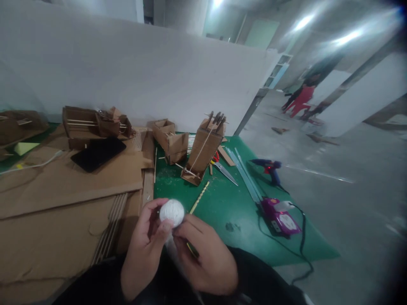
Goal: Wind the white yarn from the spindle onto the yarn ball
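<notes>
A round white ball of string (172, 212) sits in the fingers of my left hand (143, 248), the thumb pressing on its near side. Close against its lower right is my right hand (208, 256), with its fingers pinched together; what they grip is hidden. Something pale and blurred hangs below the ball between both hands. Just beyond my right hand, a yellow patterned pencil (200, 197) lies on the green tabletop (241, 228). Farther back stands a tall cardboard piece (205, 146) with sticks and string on it, beside scissors (225, 173).
Cardboard sheets (70, 186) cover the left side, with a black phone (99, 154) on top. Cardboard boxes (81, 123) line the white partition (127, 63). At right are clear glue sticks (243, 176), a glue gun (270, 167) and a corded purple power strip (281, 218). A person (302, 97) is farther away.
</notes>
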`<move>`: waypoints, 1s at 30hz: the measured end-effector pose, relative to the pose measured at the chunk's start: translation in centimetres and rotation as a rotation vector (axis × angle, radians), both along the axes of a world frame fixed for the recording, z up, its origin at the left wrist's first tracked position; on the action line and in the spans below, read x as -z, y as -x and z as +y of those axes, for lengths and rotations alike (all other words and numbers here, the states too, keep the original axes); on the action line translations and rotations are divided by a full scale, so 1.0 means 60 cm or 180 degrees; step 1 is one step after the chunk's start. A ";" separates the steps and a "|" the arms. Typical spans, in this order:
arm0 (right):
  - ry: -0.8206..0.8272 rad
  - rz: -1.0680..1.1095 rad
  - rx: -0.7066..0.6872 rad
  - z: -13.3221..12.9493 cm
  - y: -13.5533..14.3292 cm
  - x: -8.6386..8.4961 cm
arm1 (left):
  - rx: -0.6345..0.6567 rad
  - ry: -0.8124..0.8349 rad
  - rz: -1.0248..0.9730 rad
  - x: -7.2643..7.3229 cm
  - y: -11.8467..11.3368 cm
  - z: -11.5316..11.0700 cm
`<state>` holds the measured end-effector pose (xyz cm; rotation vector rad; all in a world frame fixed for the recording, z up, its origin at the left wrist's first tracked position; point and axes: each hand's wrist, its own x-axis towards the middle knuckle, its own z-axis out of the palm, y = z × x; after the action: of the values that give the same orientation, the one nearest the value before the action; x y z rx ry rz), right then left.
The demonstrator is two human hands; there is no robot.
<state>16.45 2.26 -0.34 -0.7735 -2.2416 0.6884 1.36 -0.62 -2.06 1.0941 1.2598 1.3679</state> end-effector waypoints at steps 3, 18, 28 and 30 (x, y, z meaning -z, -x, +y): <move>-0.0063 -0.0078 -0.0003 -0.002 -0.019 -0.033 | 0.0152 0.0068 -0.0040 -0.006 0.001 0.000; 0.0084 0.0416 -0.0585 0.102 -0.043 -0.073 | 0.0940 0.0101 -0.1222 -0.009 0.003 -0.008; 0.1720 0.1205 0.0181 0.072 0.015 0.018 | 0.0160 -0.0255 -0.0849 -0.004 0.002 -0.011; 0.1601 0.1178 0.0263 0.059 0.020 0.020 | 0.0095 -0.0250 -0.0691 -0.002 0.002 -0.012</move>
<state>15.24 5.81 -1.52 -0.8816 -1.7085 1.2676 1.24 -1.35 -1.93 0.9838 1.0365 1.4809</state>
